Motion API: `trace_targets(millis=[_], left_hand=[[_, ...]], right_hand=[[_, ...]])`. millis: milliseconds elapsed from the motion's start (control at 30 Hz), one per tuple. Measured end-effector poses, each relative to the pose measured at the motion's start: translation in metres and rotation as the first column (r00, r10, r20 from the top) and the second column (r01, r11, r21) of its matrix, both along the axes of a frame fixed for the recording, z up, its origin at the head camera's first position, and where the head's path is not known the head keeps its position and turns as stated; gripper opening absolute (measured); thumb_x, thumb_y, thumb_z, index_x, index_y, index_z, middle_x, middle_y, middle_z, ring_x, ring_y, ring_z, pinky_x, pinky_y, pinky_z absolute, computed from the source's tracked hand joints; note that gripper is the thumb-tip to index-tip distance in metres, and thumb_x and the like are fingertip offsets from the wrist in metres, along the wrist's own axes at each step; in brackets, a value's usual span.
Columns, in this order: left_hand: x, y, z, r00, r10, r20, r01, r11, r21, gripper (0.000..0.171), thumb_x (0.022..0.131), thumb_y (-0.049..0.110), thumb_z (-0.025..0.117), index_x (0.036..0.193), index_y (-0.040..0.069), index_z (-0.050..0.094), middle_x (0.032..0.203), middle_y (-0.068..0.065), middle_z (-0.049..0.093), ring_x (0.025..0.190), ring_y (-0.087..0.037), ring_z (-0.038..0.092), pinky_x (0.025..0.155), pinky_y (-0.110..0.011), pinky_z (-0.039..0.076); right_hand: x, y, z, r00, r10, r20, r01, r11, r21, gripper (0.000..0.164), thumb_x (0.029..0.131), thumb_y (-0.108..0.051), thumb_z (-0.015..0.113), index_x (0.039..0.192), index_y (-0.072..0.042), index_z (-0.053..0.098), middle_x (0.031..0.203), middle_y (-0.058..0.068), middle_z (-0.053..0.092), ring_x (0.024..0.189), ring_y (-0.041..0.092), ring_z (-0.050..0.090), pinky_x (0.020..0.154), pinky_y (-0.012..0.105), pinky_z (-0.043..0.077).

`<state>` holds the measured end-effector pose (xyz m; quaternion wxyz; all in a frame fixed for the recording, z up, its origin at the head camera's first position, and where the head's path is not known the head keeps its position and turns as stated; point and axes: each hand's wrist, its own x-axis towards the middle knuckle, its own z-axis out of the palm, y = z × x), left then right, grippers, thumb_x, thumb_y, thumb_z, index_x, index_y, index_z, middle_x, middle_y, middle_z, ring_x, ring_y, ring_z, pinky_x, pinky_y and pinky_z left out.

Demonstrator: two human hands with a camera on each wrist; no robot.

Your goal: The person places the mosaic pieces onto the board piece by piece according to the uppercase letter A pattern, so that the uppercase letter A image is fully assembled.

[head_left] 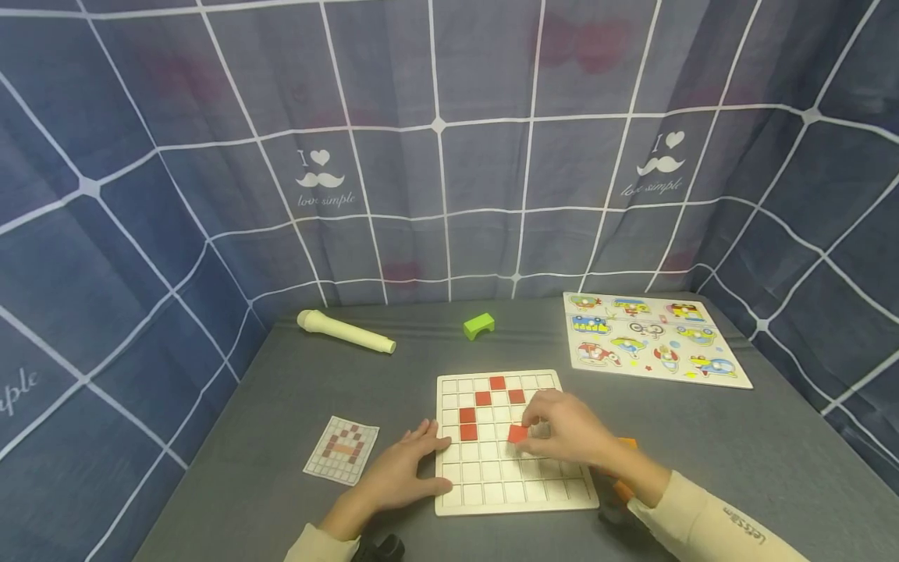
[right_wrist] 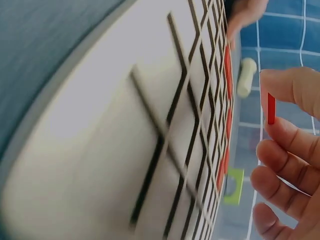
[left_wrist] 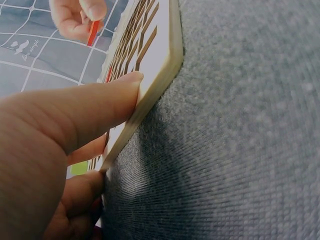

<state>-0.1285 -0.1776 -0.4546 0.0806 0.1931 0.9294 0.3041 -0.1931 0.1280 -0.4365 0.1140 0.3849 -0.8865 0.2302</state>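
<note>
- Left sleeve (head_left: 319, 545): cream, long
- Right sleeve (head_left: 691, 511): the same cream, with small dark lettering (head_left: 746, 525) running along it
- Black, rounded gear (head_left: 385, 548) beside the left sleeve's end
- Left hand (head_left: 400, 472) and right hand (head_left: 567, 429): bare

Behind the grid board (head_left: 485, 473), the checked curtain (head_left: 485, 179) twice reads "I", heart (head_left: 320, 158), moustache (head_left: 319, 180), "love simple"; left of the board, only "ple" shows clearly. Right of the board, the right sleeve (head_left: 691, 511) bears "Let's", the rest unclear.

place: a curtained-off play nook; home or studio, cannot tell
curtain (head_left: 485, 172): dark blue, white grid, "love simple" print, closing the back and both sides
worktop (head_left: 246, 484): grey, textile-looking
toys: picture puzzle board (head_left: 620, 331), green arch block (head_left: 480, 322), gridded board (head_left: 472, 495) with red tiles (head_left: 468, 432)
</note>
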Motion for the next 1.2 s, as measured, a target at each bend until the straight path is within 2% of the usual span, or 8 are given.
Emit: trace_targets(millis=[367, 533, 667, 900, 1200], left_hand=[[0.001, 0.001, 0.002, 1.000, 0.007, -0.004, -0.007, 1.000, 0.002, 0.067, 0.083, 0.047, 0.072, 0.136, 0.008, 0.058, 0.154, -0.024, 0.039, 0.147, -0.040, 0.033, 0.115, -0.063, 0.030], [0.001, 0.000, 0.002, 1.000, 0.007, -0.014, -0.007, 1.000, -0.005, 0.067, 0.083, 0.047, 0.072, 0.137, 0.010, 0.058, 0.154, -0.024, 0.039, 0.146, -0.041, 0.034, 0.113, -0.064, 0.032], [0.000, 0.001, 0.001, 1.000, 0.011, -0.013, -0.011, 1.000, -0.011, 0.067, 0.083, 0.047, 0.072, 0.137, 0.010, 0.058, 0.154, -0.023, 0.039, 0.146, -0.039, 0.033, 0.115, -0.063, 0.031], [0.000, 0.001, 0.001, 1.000, 0.012, -0.012, -0.013, 1.000, -0.020, 0.067, 0.083, 0.046, 0.073, 0.137, 0.010, 0.058, 0.154, -0.022, 0.039, 0.146, -0.038, 0.034, 0.115, -0.061, 0.031], [0.001, 0.001, 0.000, 1.000, 0.004, -0.022, -0.004, 1.000, -0.018, 0.067, 0.083, 0.048, 0.072, 0.136, 0.010, 0.059, 0.153, -0.024, 0.040, 0.146, -0.040, 0.035, 0.114, -0.062, 0.032]], right_hand=[[0.004, -0.047, -0.005, 0.995, 0.089, 0.055, -0.090, 0.996, 0.027, 0.018, 0.074, -0.034, 0.081, 0.080, -0.019, 0.072, 0.078, -0.011, 0.065, 0.074, 0.000, 0.054, 0.066, 0.016, 0.046], [0.005, -0.060, -0.008, 0.992, 0.076, 0.105, -0.083, 0.995, 0.061, 0.018, 0.076, -0.033, 0.080, 0.084, -0.018, 0.075, 0.080, -0.012, 0.065, 0.074, -0.002, 0.051, 0.066, 0.015, 0.045], [0.007, -0.066, -0.010, 0.992, 0.067, 0.111, -0.077, 0.993, 0.090, 0.019, 0.076, -0.033, 0.079, 0.087, -0.018, 0.075, 0.084, -0.011, 0.066, 0.076, -0.001, 0.053, 0.067, 0.016, 0.047], [0.010, -0.069, -0.011, 0.996, 0.056, 0.071, -0.063, 0.992, 0.108, 0.019, 0.075, -0.033, 0.079, 0.087, -0.019, 0.074, 0.085, -0.011, 0.066, 0.077, 0.001, 0.056, 0.068, 0.019, 0.048], [0.011, -0.069, -0.012, 0.995, 0.044, 0.091, -0.054, 0.993, 0.108, 0.020, 0.076, -0.033, 0.079, 0.088, -0.019, 0.073, 0.086, -0.011, 0.065, 0.079, 0.002, 0.055, 0.068, 0.020, 0.049]])
